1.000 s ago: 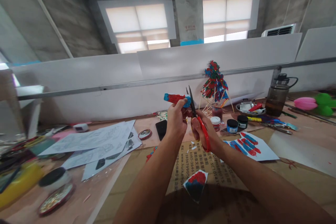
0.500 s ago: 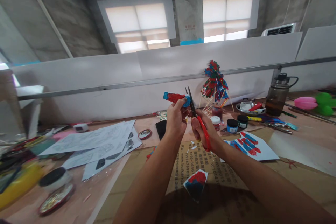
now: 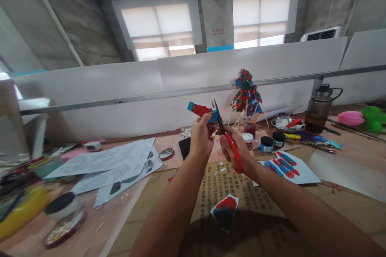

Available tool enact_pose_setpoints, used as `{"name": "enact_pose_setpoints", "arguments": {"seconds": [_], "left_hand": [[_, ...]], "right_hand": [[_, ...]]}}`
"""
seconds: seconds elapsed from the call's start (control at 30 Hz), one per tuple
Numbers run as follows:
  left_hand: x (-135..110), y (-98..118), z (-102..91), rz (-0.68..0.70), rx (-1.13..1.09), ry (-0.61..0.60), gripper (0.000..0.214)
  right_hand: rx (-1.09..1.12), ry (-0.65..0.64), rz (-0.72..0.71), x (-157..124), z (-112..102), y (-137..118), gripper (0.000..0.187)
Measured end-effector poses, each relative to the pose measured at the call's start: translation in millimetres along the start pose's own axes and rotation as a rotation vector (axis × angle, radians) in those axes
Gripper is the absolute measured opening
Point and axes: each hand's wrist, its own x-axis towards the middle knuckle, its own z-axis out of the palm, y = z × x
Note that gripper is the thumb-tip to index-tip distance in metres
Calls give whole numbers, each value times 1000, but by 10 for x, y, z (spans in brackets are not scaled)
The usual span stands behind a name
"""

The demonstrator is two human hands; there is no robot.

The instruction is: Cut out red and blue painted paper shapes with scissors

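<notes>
My left hand (image 3: 201, 136) is raised over the table, fingers pinched on a small red and blue painted paper cut-out (image 3: 201, 110). My right hand (image 3: 233, 148) grips red-handled scissors (image 3: 226, 136). Their dark blades point up and meet the right end of the cut-out. Below my arms, a painted red and blue paper scrap (image 3: 224, 209) lies on brown cardboard (image 3: 229, 186), with small white trimmings around it.
Printed sketch sheets (image 3: 111, 164) lie at left, with tins and jars near the left edge. A painted sheet (image 3: 285, 166), paint pots (image 3: 267, 143), a cup of painted figures on sticks (image 3: 247, 100), a water bottle (image 3: 320, 108) and other scissors (image 3: 319, 146) stand at right. A white partition (image 3: 150, 92) runs behind.
The cut-out has tilted slightly in my left hand and the scissor blades have shifted a little left against it. Both hands stay in about the same place.
</notes>
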Motion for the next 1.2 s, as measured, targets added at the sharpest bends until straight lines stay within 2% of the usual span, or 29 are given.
{"name": "enact_pose_setpoints", "arguments": {"seconds": [0.17,0.43,0.67,1.2], "left_hand": [[-8,11,5,-2,3,-6,21],[-30,38,24,8,-10,0,20],[9,45,-15,48,40,-3,16],[37,52,-28,22,82,-42,17]], "right_hand": [[-1,25,-29,0,4,14,51],[-12,17,-1,1,-3,13,50],[-32,-8,-17,18,-30,10,42],[-20,-11,-15,23,-49,39,43]]}}
